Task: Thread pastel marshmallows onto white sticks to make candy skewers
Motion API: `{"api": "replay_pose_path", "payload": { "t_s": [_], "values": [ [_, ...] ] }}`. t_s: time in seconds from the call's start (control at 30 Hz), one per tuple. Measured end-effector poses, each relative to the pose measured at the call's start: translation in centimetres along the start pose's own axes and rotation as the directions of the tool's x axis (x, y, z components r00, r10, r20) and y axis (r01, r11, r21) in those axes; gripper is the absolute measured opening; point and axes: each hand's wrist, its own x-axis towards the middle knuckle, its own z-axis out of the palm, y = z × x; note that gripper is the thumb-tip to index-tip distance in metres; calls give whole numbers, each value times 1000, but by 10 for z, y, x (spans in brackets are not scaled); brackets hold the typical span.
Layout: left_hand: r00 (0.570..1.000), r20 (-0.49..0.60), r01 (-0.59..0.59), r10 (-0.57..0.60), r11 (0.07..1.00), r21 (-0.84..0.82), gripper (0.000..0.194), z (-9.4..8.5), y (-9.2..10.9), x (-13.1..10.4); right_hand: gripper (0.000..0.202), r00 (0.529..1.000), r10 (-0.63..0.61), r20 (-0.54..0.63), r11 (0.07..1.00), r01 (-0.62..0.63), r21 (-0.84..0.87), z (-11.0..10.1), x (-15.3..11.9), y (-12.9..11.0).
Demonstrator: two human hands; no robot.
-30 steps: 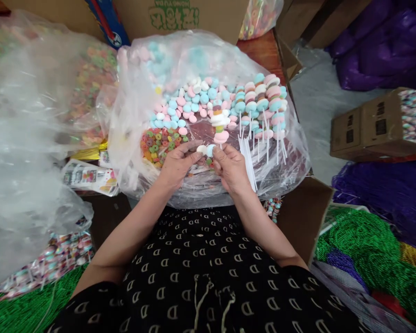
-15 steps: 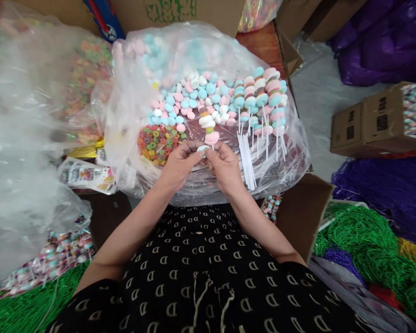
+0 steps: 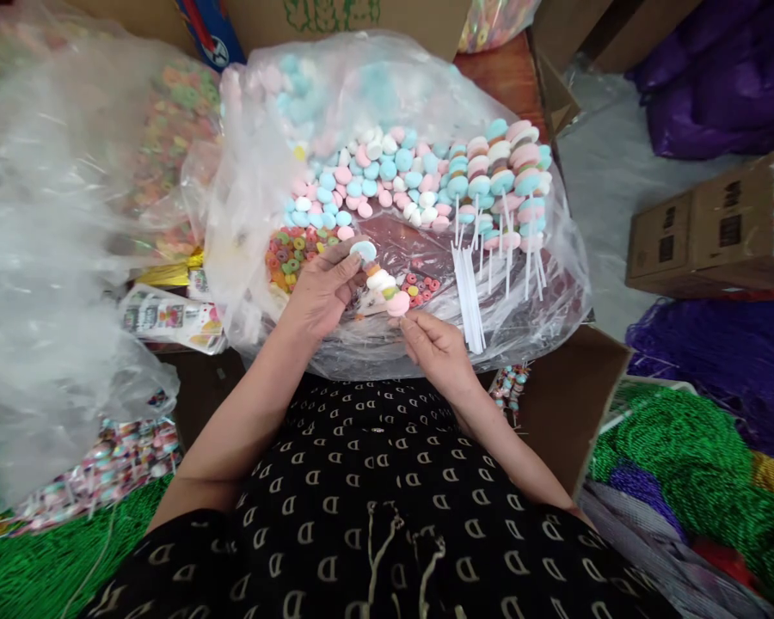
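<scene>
My left hand [image 3: 326,288] pinches a pale blue candy [image 3: 363,251] at the upper end of a candy skewer. Below it on the skewer sit an orange ring, white candies [image 3: 381,282], a green-yellow ring and a pink candy [image 3: 397,303]. My right hand [image 3: 439,348] grips the skewer's lower end, just under the pink candy. The skewer slants down to the right. Pink, blue and white candies [image 3: 354,185] lie loose beyond my hands. Coloured rings [image 3: 290,254] are by my left hand, and red rings [image 3: 419,288] lie above my right hand.
White sticks [image 3: 468,301] lie right of my right hand, with several filled skewers [image 3: 503,185] behind them. Clear plastic [image 3: 542,318] covers the work surface. An open carton [image 3: 568,404] stands at the near right, and a cloudy bag [image 3: 70,223] bulges at the left.
My hands have moved apart, the left to the skewer's upper end and the right lower. The blue candy is now at the top, and the skewer has tilted, uncovering the red rings.
</scene>
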Motion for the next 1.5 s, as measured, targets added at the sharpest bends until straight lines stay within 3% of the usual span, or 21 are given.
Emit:
{"api": "replay_pose_path", "payload": {
  "t_s": [0.13,0.27,0.43,0.53,0.83,1.0,1.2,1.4,1.5],
  "values": [
    [999,-14,-31,32,999,24,38,2,1,-2,34,1000,-23,-16,998,22,-65,-1,2,2],
    [981,-64,-167,183,966,199,38,4,-2,-5,35,999,-36,-15,988,33,-148,-5,0,-2],
    [871,-19,-408,492,743,531,24,8,-6,-14,35,998,-41,-41,982,32,-185,-4,-3,-10],
    [825,19,-461,565,652,602,17,10,-8,-18,34,998,-36,-46,989,29,-144,1,-3,-9],
    [871,-15,-394,492,714,579,19,10,-14,-17,35,999,7,-41,999,-8,-38,25,-2,0],
    [935,-111,-277,336,890,361,33,15,-19,-12,37,997,30,-77,1000,-30,1,32,1,6],
    [905,-245,-298,348,930,216,34,21,-23,2,41,995,71,-70,997,-70,10,39,6,9],
    [962,-220,-162,162,987,17,18,28,-14,3,43,997,76,-21,997,-75,20,44,7,6],
    [969,-207,-143,134,989,-25,24,36,-10,3,40,997,63,-43,997,-61,42,45,8,6]
  ]
}}
